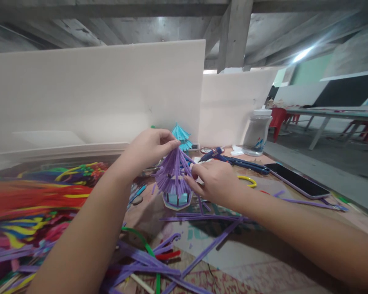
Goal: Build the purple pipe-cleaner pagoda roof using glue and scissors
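A small pavilion model with a purple pipe-cleaner roof [171, 171] and a light-blue, white-edged base [177, 200] stands upright on the table. My left hand [155, 147] pinches the roof's pointed top from the left, fingers closed. At the roof's right side, my right hand [213, 179] has its thumb and index finger closed around a purple strip. Behind the left fingertips rises a turquoise tiered roof [180, 132], partly hidden. Loose purple strips [199, 218] lie in front of the model.
Colourful pipe cleaners [33, 196] fill the left side. At the right are a blue glue gun [213, 154], a dark blue tool [247, 164], a yellow ring [247, 181], a phone [297, 181] and a clear bottle [257, 132]. White panels [95, 94] stand behind.
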`<state>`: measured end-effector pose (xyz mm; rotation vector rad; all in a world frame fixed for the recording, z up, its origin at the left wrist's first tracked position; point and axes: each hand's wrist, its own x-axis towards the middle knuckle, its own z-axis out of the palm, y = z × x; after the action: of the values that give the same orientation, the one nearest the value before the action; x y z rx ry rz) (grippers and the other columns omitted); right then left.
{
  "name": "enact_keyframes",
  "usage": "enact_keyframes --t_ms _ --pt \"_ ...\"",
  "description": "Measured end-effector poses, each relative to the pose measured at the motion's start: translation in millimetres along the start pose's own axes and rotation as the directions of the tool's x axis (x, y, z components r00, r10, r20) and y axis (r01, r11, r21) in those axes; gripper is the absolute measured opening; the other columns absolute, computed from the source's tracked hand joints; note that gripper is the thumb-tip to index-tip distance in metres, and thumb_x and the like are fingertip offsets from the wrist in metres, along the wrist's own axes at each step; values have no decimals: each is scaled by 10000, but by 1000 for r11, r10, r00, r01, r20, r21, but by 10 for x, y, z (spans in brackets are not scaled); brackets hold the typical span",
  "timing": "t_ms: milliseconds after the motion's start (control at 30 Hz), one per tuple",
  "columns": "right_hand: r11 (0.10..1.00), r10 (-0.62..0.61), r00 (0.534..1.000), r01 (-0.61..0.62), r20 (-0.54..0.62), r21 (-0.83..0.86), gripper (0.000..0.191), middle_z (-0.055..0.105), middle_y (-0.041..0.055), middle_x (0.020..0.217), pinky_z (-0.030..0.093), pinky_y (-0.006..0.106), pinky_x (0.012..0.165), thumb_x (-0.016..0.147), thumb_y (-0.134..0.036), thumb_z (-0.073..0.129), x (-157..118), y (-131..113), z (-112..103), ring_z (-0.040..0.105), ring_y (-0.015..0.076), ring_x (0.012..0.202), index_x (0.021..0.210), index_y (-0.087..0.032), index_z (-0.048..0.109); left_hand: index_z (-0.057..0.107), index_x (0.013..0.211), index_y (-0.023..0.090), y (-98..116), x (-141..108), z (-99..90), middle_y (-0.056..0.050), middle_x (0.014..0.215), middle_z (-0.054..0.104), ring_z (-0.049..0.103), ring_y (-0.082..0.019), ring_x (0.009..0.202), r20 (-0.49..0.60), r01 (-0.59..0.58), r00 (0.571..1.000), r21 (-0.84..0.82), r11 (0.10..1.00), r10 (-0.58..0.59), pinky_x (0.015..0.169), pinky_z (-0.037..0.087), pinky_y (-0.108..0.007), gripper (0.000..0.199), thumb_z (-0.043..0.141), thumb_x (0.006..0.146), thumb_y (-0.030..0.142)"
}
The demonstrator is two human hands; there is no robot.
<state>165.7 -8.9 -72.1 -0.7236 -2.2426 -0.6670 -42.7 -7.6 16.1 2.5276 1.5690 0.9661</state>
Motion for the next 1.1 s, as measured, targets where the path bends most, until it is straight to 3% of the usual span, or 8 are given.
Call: enact_keyframes --t_ms 100,200,367,433,600,733,967,1100 --pt "977 123 982 -146 145 157 425 608 9 608 270 286 565 977 -508 469 -36 15 -60 517 134 559 758 -177 622 698 821 172 -43 15 6 -20 698 663 567 -149 629 0 12 1000 -21 1000 -12 576 385 -262 350 541 880 479" --pt "889 274 918 -355 286 290 388 594 -16 593 274 262 548 931 -537 548 -57 19 -81 505 117 545 778 -192 638 702 837 169 -53 21 8 -30 725 674 577 -155 650 -1 14 1000 -18 1000 -14 591 393 -268 346 542 877 473" --pt "728 386 827 -545 408 417 284 574 -24 598 304 253 535 889 -451 601 -14 9 -37 496 116 556 777 -196 654 690 811 174 -31 13 7 -11 679 634 548 -146 615 6 36 999 -23 999 -36 572 376 -266 345 536 880 476" --pt "689 397 812 -572 428 445 238 564 -28 597 306 247 523 884 -393 594 -1 9 -7 489 113 549 765 -194 647 687 803 175 -28 10 8 -7 664 623 538 -144 604 2 30 1000 -23 999 -29 560 365 -264 351 537 879 483" --pt "643 389 830 -555 400 527 184 541 -38 586 323 228 510 867 -283 569 -33 -7 73 482 107 539 710 -190 585 682 788 173 -46 14 13 -13 673 632 553 -150 624 9 21 1000 -37 999 -21 569 371 -260 338 541 876 468" --pt "560 381 822 -569 423 602 192 554 -37 564 339 222 496 876 -272 555 -60 -44 96 511 108 518 702 -193 565 680 796 176 -54 19 16 -11 678 634 553 -148 620 14 15 1000 -38 999 -14 574 379 -263 331 543 878 465" --pt "490 369 798 -603 477 629 209 539 -55 489 347 216 450 893 -272 547 -40 -57 77 520 103 440 698 -203 518 679 808 179 -50 18 18 -5 681 624 542 -144 616 28 19 999 -50 999 -18 572 377 -261 338 537 881 476" --pt "353 368 757 -650 540 673 221 518 -70 444 350 197 401 891 -246 564 1 -80 65 497 93 391 692 -208 477 679 802 180 -41 15 16 -4 668 617 535 -142 603 26 19 999 -43 999 -18 559 368 -258 343 535 883 480"
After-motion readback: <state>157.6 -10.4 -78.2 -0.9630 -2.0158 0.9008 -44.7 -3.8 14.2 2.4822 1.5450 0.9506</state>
